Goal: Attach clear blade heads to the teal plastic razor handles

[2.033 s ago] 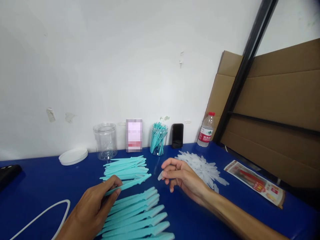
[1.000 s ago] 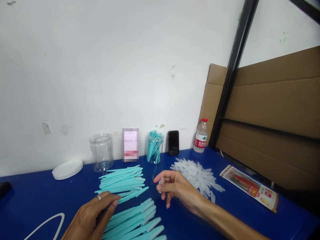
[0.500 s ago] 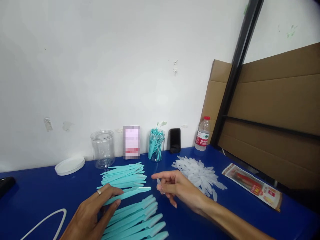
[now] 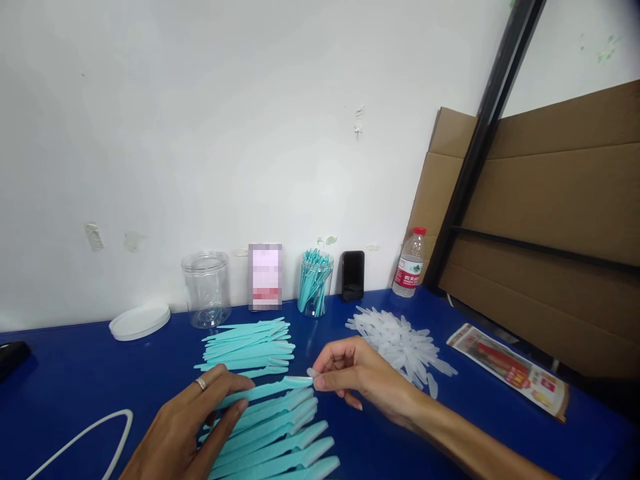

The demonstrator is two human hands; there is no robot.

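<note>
My left hand [image 4: 200, 420], with a ring on one finger, pinches the handle of a turquoise eyebrow razor [image 4: 270, 388], its blade end pointing right. Between thumb and forefinger of my right hand [image 4: 350, 373] is a small translucent blade cap [image 4: 311, 372], right at the razor's tip; whether the blade has entered it I cannot tell. Below the held razor lies a row of eyebrow razors [image 4: 285, 440] with pale covered ends. Behind it rests a stack of similar razors [image 4: 250, 343]. A heap of translucent caps [image 4: 395, 340] lies beyond my right hand.
Along the wall stand a clear jar [image 4: 206, 290], a pixelated card [image 4: 265, 277], a jar of turquoise razors [image 4: 315, 283], a black phone-like object [image 4: 353, 275] and a water bottle [image 4: 410, 263]. A white lid [image 4: 140, 323], cable [image 4: 127, 427] and food packet [image 4: 507, 370] lie on the blue table.
My right hand has brought the cap to the razor's blade tip, its pointing forefinger now curled in. My left hand keeps its grip on the razor. The camera view has shifted slightly.
</note>
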